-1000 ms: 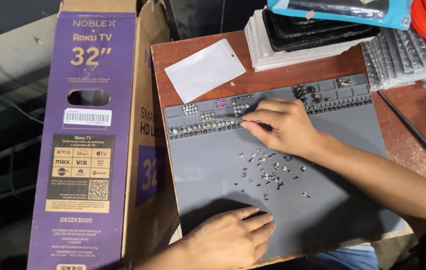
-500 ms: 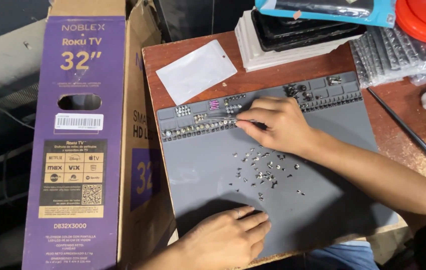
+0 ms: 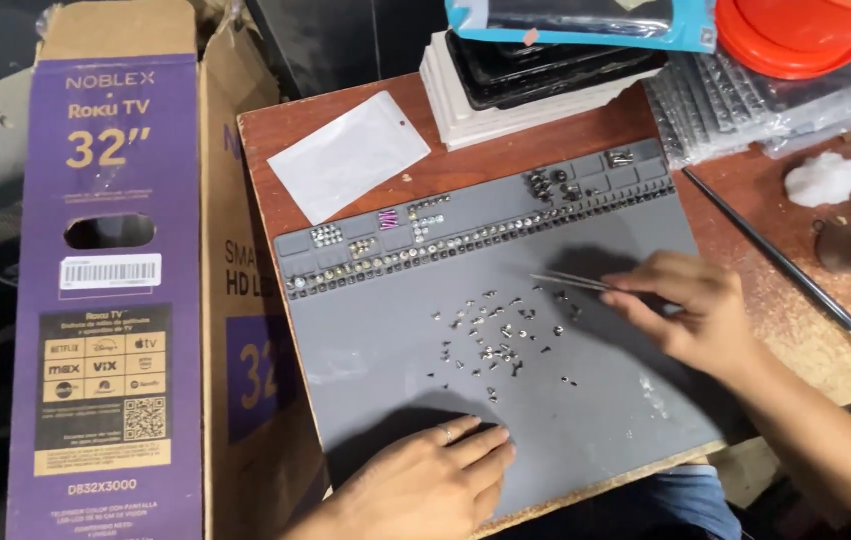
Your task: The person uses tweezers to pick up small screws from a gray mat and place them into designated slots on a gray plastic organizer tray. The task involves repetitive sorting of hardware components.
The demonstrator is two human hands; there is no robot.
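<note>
My right hand (image 3: 690, 315) pinches thin metal tweezers (image 3: 570, 282), tips just above the scattered tiny silver screws (image 3: 495, 340). Left hand (image 3: 435, 480) lies open, flat, pinning the grey silicone work mat (image 3: 585, 420).

Thin shiny metal tweezers (image 3: 575, 282) and a scatter of small glinting metal screws (image 3: 495, 340) contrast with the matt grey rubbery work mat (image 3: 585, 420), which lies on a worn reddish-brown wooden desk (image 3: 465, 170) beside a printed purple cardboard box (image 3: 110, 300).
</note>
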